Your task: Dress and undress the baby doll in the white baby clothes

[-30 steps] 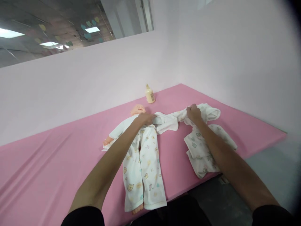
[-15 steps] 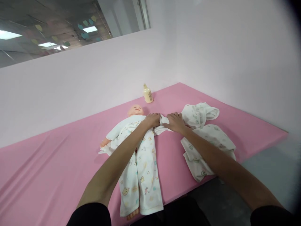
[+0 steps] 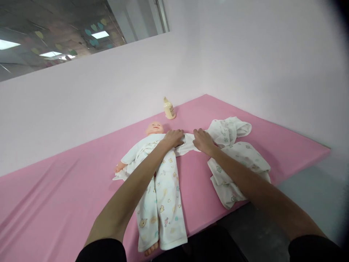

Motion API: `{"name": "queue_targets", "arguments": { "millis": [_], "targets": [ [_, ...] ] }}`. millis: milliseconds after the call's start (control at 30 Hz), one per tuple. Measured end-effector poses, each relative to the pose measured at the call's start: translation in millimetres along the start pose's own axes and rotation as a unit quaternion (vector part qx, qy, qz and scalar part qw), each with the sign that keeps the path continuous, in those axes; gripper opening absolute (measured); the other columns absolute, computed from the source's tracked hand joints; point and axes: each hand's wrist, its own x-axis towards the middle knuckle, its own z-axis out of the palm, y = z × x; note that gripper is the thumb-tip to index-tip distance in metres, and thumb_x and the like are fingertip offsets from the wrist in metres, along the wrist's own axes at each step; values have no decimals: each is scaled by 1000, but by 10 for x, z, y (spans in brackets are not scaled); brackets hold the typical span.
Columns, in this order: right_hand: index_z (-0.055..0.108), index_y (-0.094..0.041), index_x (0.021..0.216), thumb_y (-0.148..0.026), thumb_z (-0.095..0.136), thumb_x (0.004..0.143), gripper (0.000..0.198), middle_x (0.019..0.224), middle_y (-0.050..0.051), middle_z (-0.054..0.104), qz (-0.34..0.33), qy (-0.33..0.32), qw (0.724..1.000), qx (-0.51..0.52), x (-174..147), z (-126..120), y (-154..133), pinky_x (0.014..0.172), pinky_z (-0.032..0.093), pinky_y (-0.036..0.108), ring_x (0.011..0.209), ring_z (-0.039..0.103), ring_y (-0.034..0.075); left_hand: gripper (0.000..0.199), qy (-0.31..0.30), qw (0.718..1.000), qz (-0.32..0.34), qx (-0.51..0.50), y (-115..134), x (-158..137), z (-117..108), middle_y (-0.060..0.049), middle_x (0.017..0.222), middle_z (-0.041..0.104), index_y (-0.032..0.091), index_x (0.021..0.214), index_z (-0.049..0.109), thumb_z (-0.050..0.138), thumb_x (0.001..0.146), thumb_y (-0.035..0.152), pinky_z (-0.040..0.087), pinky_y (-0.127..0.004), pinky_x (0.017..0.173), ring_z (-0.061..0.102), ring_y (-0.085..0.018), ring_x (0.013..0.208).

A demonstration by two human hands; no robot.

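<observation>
A baby doll [image 3: 154, 128] lies on its back in a white top and printed trousers [image 3: 166, 203]. Out from its shoulder, on the right, stretches the white sleeve [image 3: 188, 142], held taut between my two hands. My left hand [image 3: 173, 139] is closed on the sleeve's end near the doll's body, fingers curled. My right hand [image 3: 203, 141] grips its outer end, beside a heap of printed white baby clothing [image 3: 227, 131]. Whether the doll's arm is inside the sleeve is hidden. My left forearm crosses over the doll's middle.
A pump bottle [image 3: 169, 110] of cream-coloured liquid stands behind the doll's head, close to the wall. Another folded printed garment [image 3: 241, 167] lies under my right forearm. The pink padded surface [image 3: 68, 203] ends at a front edge near my body.
My hands have moved slightly apart, and more of the white sleeve shows between them, lying flatter. The view has shifted a little; the doll and clothing stay in place.
</observation>
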Motion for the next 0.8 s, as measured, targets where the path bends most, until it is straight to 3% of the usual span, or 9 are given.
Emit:
{"name": "queue_targets", "arguments": {
  "millis": [300,533,633,800],
  "targets": [
    [60,-13,117,-13,41,91,32,119,20,64,121,-44,989,77,142,-66,309,82,48,37,108,65,33,37,8,1000,15,2,-59,-43,-102,-12,121,66,16,125,55,60,93,35,46,-36,85,64,-28,106],
    [69,-12,106,-18,45,90,30,115,21,68,107,-32,991,76,160,-14,324,82,47,37,108,65,33,44,6,1000,11,-7,1,-64,-113,-12,123,64,21,133,53,60,93,37,45,-35,85,64,-28,106],
    [69,-14,101,-33,47,93,31,105,19,72,109,-37,987,110,150,-50,350,77,46,34,101,67,31,45,19,1000,8,-12,23,-73,-99,-14,123,64,18,131,50,62,93,37,45,-37,88,64,-30,109],
    [67,-14,103,-80,41,86,73,101,18,72,133,-71,964,220,112,-126,394,69,44,32,93,68,30,43,41,999,13,-32,26,-107,-104,-13,125,63,16,130,49,61,94,35,44,-37,89,63,-29,108]
  ]
}}
